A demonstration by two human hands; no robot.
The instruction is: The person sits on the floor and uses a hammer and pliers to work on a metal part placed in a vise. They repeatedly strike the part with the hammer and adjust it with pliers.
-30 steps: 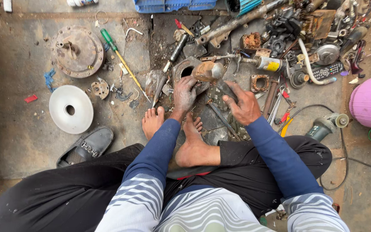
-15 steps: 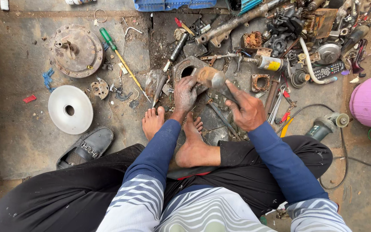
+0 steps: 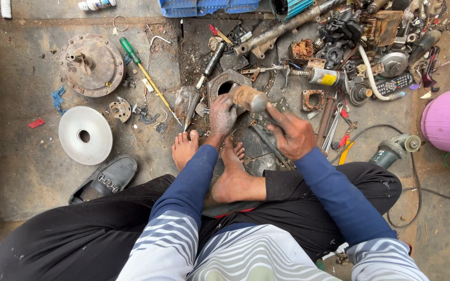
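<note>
I sit on the floor with my bare feet (image 3: 230,171) in front of me. A rusty cylindrical part (image 3: 247,98) with a grey rounded end is held just above a ring-shaped metal housing (image 3: 224,83). My left hand (image 3: 221,115), dark with grease, grips the part from its left side. My right hand (image 3: 294,134) reaches in from the right, thumb and fingers on the grey end. Whether the right hand also holds a tool is hidden.
A rusty round hub (image 3: 92,65), a white disc (image 3: 85,135), a green-handled screwdriver (image 3: 131,52) and a black shoe (image 3: 105,177) lie to the left. Wrenches (image 3: 329,122), an angle grinder (image 3: 394,148), a pink bucket (image 3: 449,125) and a heap of metal parts (image 3: 371,31) are to the right.
The rusty part has come a little toward me. My left hand has closed on it, and my right hand has slid up to its grey end.
</note>
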